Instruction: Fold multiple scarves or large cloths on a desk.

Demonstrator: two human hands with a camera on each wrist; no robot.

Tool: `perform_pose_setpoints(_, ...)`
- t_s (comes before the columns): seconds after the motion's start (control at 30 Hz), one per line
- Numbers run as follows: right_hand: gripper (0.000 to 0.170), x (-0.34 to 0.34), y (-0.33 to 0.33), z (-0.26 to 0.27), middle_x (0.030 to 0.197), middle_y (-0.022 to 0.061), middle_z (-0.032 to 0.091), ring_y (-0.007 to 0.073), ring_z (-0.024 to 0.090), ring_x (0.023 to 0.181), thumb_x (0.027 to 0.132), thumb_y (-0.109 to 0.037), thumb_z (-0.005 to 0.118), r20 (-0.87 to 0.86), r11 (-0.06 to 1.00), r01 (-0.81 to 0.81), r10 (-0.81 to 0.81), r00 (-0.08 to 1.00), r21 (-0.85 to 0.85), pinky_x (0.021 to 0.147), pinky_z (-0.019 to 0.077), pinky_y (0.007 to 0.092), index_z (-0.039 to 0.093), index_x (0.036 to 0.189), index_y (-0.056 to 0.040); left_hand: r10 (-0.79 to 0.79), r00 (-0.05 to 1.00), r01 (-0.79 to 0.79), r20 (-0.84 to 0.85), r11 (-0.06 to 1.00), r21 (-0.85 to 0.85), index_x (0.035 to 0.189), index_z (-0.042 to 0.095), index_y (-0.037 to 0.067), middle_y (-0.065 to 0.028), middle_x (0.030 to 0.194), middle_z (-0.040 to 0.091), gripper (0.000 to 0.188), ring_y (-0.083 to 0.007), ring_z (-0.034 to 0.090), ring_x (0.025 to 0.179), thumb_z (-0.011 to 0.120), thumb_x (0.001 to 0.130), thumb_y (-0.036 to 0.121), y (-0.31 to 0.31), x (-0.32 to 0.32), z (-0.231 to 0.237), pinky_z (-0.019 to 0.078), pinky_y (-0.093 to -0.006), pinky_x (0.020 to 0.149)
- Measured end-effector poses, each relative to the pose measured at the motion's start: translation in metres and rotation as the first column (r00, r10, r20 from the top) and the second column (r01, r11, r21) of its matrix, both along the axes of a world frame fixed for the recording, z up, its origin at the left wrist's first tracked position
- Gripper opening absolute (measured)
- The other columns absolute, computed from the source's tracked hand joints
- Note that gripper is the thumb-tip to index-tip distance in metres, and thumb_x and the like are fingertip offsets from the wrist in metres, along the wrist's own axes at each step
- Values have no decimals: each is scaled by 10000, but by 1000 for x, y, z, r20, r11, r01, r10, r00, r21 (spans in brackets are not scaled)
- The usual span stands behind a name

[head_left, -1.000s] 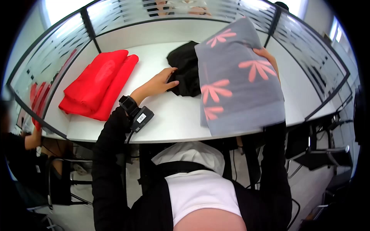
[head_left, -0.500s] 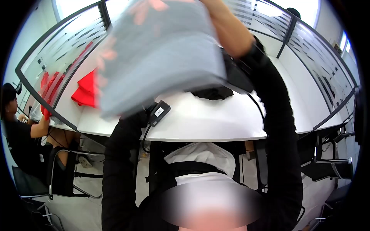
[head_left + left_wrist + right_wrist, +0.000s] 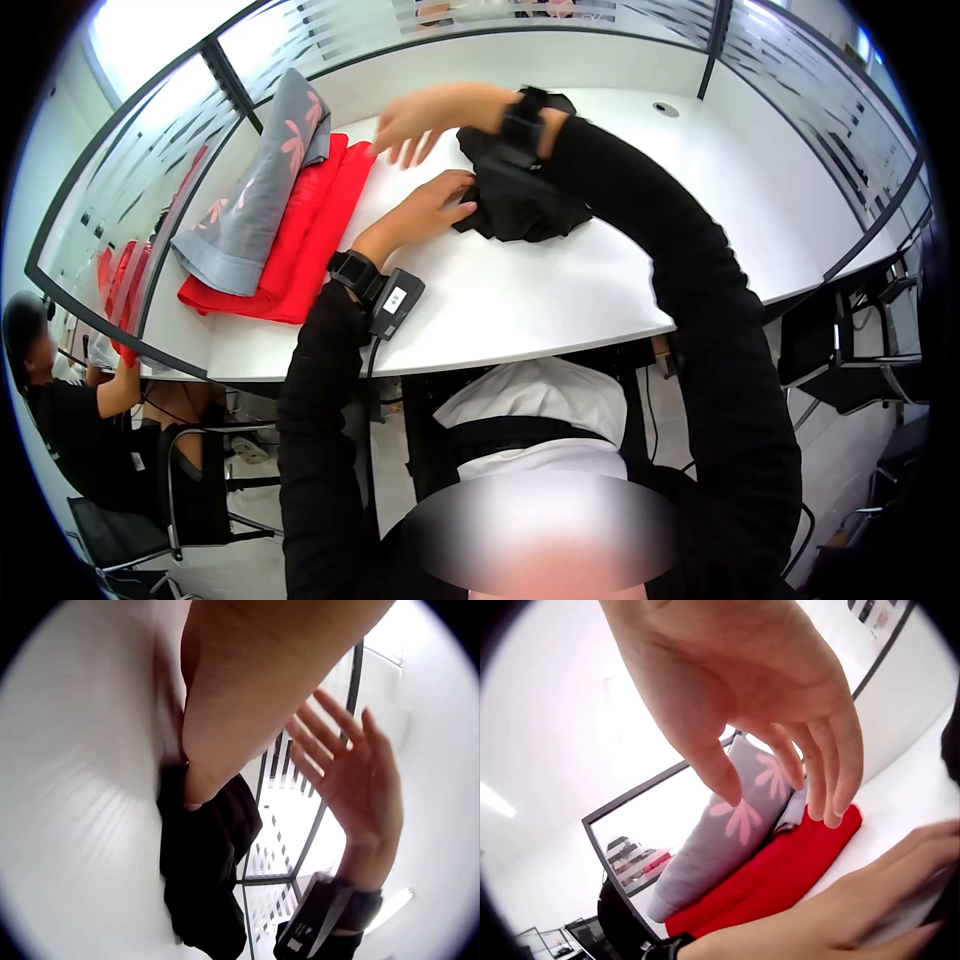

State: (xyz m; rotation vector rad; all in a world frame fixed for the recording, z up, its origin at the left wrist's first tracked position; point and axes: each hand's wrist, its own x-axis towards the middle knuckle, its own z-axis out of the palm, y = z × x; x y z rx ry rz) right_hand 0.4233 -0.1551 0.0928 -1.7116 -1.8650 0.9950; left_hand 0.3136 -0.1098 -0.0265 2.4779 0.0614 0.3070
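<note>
On the desk at centre lies a crumpled black cloth (image 3: 530, 205). My left hand (image 3: 428, 212) touches its near-left edge, thumb and fingers spread apart there; the fingertips are partly hidden in the left wrist view. My right hand (image 3: 425, 118) is raised above the desk with fingers loosely bent and nothing in them, seen from the palm side in the left wrist view. Left of it, a folded grey cloth with pink flowers (image 3: 262, 200) leans on top of a folded red cloth (image 3: 335, 220).
A white desk (image 3: 480, 310) is bordered by framed glass partitions (image 3: 800, 110). A cable hole (image 3: 665, 109) sits at the back right. Another person (image 3: 80, 420) sits beyond the left partition, and black chairs (image 3: 850, 350) stand at right.
My right hand carried the grey flowered cloth from the right side across to the left and let it go onto the red cloth. My left hand is still by the black cloth.
</note>
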Motion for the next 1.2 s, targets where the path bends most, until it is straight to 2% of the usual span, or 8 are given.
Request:
perform_pose_setpoints(0.37, 276, 144, -144, -58, 965, 61, 623, 142, 575, 901, 841, -257, 561, 14, 941, 235, -246, 969, 245, 807, 446, 260, 590, 1018, -47, 160, 974, -158, 160, 987, -22, 1146, 501, 56, -90, 1179, 496, 343, -216, 477, 1091, 561, 858, 232, 3, -5, 5, 382, -317, 917)
perform_pose_setpoints(0.6, 239, 167, -167, -91, 894, 55, 607, 118, 567, 853, 860, -203, 504, -131, 968, 218, -201, 971, 127, 795, 442, 226, 589, 987, -19, 569, 463, -729, 679, 680, -73, 980, 592, 9, -111, 987, 622, 176, -199, 581, 967, 517, 837, 78, 98, -44, 42, 424, -289, 867)
perform_pose_setpoints(0.7, 225, 162, -168, -93, 870, 53, 601, 111, 558, 821, 855, -192, 497, -86, 960, 244, -233, 969, 141, 763, 431, 227, 590, 968, -21, 226, 495, -816, 839, 454, 359, 919, 589, 65, -94, 967, 596, 179, -264, 565, 873, 565, 742, 56, 57, -57, 78, 378, -330, 930)
perform_pose_setpoints(0.77, 217, 159, -168, -94, 864, 51, 604, 113, 556, 810, 841, -190, 504, -71, 958, 249, -241, 968, 144, 764, 426, 233, 586, 959, -28, 185, 404, -899, 896, -99, 426, 1018, 557, 69, -111, 1023, 576, 293, -288, 544, 957, 596, 742, 160, 30, -56, 91, 363, -354, 947)
perform_pose_setpoints(0.87, 208, 154, -172, -92, 861, 46, 606, 118, 564, 824, 827, -186, 507, -51, 956, 253, -249, 967, 150, 779, 425, 249, 585, 952, -39, 467, 301, -756, 831, -415, 507, 1114, 515, 81, -148, 1009, 590, 467, -326, 556, 965, 622, 725, 317, 28, -67, 84, 413, -384, 889)
perform_pose_setpoints(0.97, 199, 157, -173, -95, 849, 43, 609, 118, 568, 826, 826, -180, 507, -21, 958, 232, -231, 973, 167, 783, 424, 251, 585, 951, -45, 908, 358, -708, 217, 112, 697, 1122, 524, 58, -191, 973, 609, 561, -356, 579, 940, 631, 703, 415, 62, -101, 87, 452, -408, 824)
perform_pose_setpoints(1.1, 162, 148, -176, -95, 822, 39, 622, 123, 573, 800, 826, -170, 506, 22, 945, 260, -270, 963, 199, 772, 422, 260, 582, 922, -65, 923, 367, -813, 120, 255, 523, 1018, 608, -1, -182, 940, 631, 490, -295, 615, 878, 662, 715, 380, 128, -150, 121, 469, -349, 763)
perform_pose_setpoints(1.2, 154, 150, -174, -103, 810, 42, 624, 135, 577, 778, 822, -167, 503, 31, 935, 250, -266, 963, 251, 762, 426, 272, 577, 910, -64, 808, 548, -797, 216, 583, -160, 969, 645, 25, -86, 902, 635, 293, -177, 591, 792, 618, 781, 248, 242, -245, 155, 466, -307, 707)
